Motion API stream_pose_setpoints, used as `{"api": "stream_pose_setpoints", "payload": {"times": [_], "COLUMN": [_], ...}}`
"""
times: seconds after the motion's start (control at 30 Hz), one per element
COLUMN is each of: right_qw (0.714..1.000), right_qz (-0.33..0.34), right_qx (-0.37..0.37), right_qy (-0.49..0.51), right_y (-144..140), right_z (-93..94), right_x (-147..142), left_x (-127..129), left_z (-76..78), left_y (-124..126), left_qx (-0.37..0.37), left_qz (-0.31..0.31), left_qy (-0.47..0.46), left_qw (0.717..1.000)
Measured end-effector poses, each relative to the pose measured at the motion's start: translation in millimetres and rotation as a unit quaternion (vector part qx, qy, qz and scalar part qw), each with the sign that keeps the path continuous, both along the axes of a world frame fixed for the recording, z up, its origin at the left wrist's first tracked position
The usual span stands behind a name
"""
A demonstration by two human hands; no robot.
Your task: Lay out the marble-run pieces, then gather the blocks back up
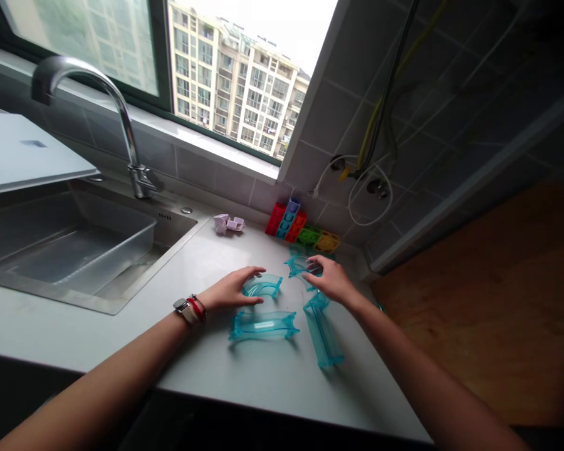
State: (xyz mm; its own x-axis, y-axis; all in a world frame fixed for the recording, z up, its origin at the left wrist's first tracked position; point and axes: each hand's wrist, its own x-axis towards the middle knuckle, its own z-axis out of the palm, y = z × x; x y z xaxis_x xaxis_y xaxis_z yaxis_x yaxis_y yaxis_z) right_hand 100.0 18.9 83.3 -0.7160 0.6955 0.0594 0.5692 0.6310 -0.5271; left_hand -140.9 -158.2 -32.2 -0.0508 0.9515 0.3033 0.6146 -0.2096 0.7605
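Note:
My left hand (237,288) has its thumb and fingers apart on either side of a curved translucent teal track piece (269,286), which lies on the counter. On the right, the fingers and thumb of my right hand (329,277) are bent around another curved teal track piece (298,267), covering its right end. Nearer to me lies a straight teal track piece (264,326) with flared ends. A longer straight teal piece (324,332) lies at an angle below my right hand.
Colored blocks (289,220) in red, blue, green and yellow line the wall. Small pale pink pieces (229,224) lie beside the sink (117,304). A chrome faucet (131,134) rises behind it, and a white panel (32,153) rests over its left part. Cables (373,138) hang at right.

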Motion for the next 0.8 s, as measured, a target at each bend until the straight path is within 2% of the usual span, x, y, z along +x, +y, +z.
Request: {"api": "stream_pose_setpoints", "payload": {"times": [0.1, 0.2, 0.37, 0.57, 0.8], "right_qw": [0.999, 0.996, 0.990, 0.987, 0.985], "right_qz": [-0.026, -0.050, -0.073, -0.070, -0.074], "right_qx": [0.015, 0.029, 0.039, 0.028, 0.026], "right_qy": [-0.027, -0.060, -0.110, -0.145, -0.151], "right_y": [11, 19, 24, 23, 24], "right_z": [-16.3, -32.2, -55.9, -75.9, -81.9], "right_x": [-24, -41, -53, -55, -58], "left_x": [-4, -11, -14, -11, -12], "left_z": [-5.6, -11.8, -20.7, -17.5, -16.9], "left_y": [2, 5, 9, 9, 8], "left_qx": [0.009, 0.021, 0.036, 0.034, 0.031], "left_qz": [0.035, 0.101, 0.187, 0.182, 0.177], "left_qy": [0.007, 0.013, 0.032, 0.065, 0.078], "left_qw": [0.999, 0.995, 0.981, 0.980, 0.981]}}
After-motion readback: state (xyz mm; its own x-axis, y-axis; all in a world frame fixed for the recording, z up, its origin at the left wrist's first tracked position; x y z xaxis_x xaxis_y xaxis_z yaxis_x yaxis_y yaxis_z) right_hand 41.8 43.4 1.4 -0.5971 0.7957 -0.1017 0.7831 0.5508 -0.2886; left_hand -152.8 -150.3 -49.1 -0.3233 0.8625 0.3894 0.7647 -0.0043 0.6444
